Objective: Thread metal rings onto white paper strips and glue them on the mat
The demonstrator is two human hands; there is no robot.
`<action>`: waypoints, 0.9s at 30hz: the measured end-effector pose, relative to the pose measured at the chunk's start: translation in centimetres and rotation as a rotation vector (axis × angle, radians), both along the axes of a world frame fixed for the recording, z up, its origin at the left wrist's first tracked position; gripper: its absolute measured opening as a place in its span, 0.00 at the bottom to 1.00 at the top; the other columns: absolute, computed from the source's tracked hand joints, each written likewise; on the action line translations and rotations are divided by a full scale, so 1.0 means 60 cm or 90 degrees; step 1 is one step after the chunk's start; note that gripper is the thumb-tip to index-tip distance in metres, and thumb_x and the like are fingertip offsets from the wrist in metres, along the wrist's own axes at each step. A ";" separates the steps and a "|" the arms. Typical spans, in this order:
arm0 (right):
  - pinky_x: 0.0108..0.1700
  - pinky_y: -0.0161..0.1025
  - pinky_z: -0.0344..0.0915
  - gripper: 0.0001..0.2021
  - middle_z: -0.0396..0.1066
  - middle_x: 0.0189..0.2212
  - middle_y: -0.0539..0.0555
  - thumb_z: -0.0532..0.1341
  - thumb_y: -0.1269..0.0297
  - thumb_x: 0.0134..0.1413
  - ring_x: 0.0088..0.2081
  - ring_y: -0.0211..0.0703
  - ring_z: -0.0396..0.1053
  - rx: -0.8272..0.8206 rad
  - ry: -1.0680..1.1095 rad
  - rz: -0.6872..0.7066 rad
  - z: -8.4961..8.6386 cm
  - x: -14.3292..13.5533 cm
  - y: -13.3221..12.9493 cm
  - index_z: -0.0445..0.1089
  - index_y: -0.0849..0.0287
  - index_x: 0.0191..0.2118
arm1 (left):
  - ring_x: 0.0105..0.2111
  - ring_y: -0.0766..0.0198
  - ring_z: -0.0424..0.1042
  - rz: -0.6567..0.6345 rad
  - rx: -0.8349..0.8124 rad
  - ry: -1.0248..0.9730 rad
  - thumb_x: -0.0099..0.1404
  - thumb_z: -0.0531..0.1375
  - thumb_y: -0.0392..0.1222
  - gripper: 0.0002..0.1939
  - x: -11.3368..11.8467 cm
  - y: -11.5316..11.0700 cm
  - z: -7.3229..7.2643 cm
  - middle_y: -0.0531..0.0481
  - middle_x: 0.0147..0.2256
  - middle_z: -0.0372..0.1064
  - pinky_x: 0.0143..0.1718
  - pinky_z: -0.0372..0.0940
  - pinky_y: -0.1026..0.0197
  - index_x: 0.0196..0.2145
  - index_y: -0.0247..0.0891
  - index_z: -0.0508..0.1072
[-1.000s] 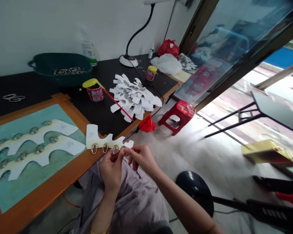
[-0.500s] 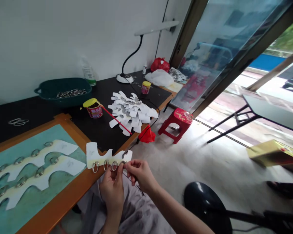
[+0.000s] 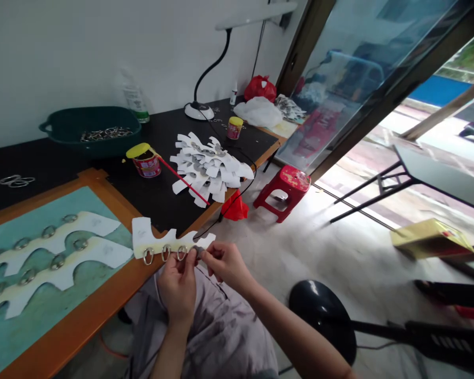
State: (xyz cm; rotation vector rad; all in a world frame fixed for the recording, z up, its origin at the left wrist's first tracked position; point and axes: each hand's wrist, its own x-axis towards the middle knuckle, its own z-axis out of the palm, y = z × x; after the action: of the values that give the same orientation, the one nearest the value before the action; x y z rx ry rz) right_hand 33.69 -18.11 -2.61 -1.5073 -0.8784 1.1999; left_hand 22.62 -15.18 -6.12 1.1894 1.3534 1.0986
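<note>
My left hand is closed, thumb and fingers pinching the lower edge of a white notched strip. Three metal rings, one of them a ring near the left end, hang in a row along that edge. Close beside it, my right hand is closed in a pinch at the strip's right part. Between both sets of fingertips shows a small grey patch; whether it is a folded tab or a separate piece I cannot tell. The fingers partly hide the strip's lower edge there.
On the left, a teal board bears similar strips with rings. A green basin holds metal rings. Behind my hands are an open tin, a red stick and piled white strips. A red stool stands on the floor.
The view has shifted slightly, so the table things sit higher and further left. Both hands keep their pinch on the strip; the grey patch between the fingertips shows more.
</note>
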 end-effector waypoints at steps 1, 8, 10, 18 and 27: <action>0.11 0.26 0.48 0.09 0.63 0.12 0.43 0.60 0.63 0.51 0.09 0.27 0.53 -0.003 0.021 -0.001 0.001 0.001 -0.001 0.65 0.60 0.23 | 0.33 0.57 0.76 0.006 -0.008 -0.015 0.57 0.63 0.57 0.19 0.001 0.001 0.002 0.47 0.32 0.77 0.37 0.68 0.59 0.37 0.39 0.74; 0.11 0.26 0.49 0.12 0.64 0.13 0.44 0.63 0.57 0.50 0.10 0.28 0.54 -0.010 0.005 -0.004 -0.013 0.015 -0.002 0.65 0.60 0.24 | 0.31 0.57 0.76 -0.002 -0.068 -0.095 0.53 0.66 0.56 0.19 0.006 0.003 0.004 0.48 0.29 0.77 0.36 0.70 0.58 0.32 0.37 0.73; 0.11 0.26 0.48 0.14 0.64 0.13 0.44 0.64 0.55 0.49 0.10 0.28 0.54 -0.011 0.005 -0.001 -0.020 0.014 -0.002 0.64 0.60 0.24 | 0.32 0.56 0.77 -0.003 -0.079 -0.104 0.53 0.66 0.56 0.19 0.004 0.002 0.003 0.48 0.30 0.77 0.36 0.70 0.58 0.33 0.37 0.73; 0.11 0.27 0.44 0.25 0.62 0.12 0.44 0.66 0.40 0.42 0.09 0.27 0.52 -0.013 0.083 -0.088 -0.041 -0.001 0.010 0.64 0.60 0.23 | 0.40 0.49 0.77 -0.011 -0.070 -0.004 0.54 0.63 0.61 0.24 0.000 0.009 -0.004 0.44 0.36 0.79 0.41 0.69 0.54 0.38 0.38 0.77; 0.11 0.26 0.48 0.27 0.62 0.15 0.42 0.69 0.42 0.38 0.11 0.26 0.52 -0.015 0.263 -0.051 -0.060 0.004 0.002 0.57 0.57 0.26 | 0.42 0.49 0.75 -0.002 -0.035 0.033 0.55 0.63 0.60 0.22 -0.004 0.002 -0.015 0.45 0.35 0.78 0.46 0.66 0.51 0.37 0.39 0.77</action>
State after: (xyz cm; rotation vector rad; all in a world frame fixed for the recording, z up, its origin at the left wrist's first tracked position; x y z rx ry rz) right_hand 33.91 -17.97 -6.21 -1.2361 -0.5242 1.3998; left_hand 22.38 -15.08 -7.02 1.1866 1.4121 1.0287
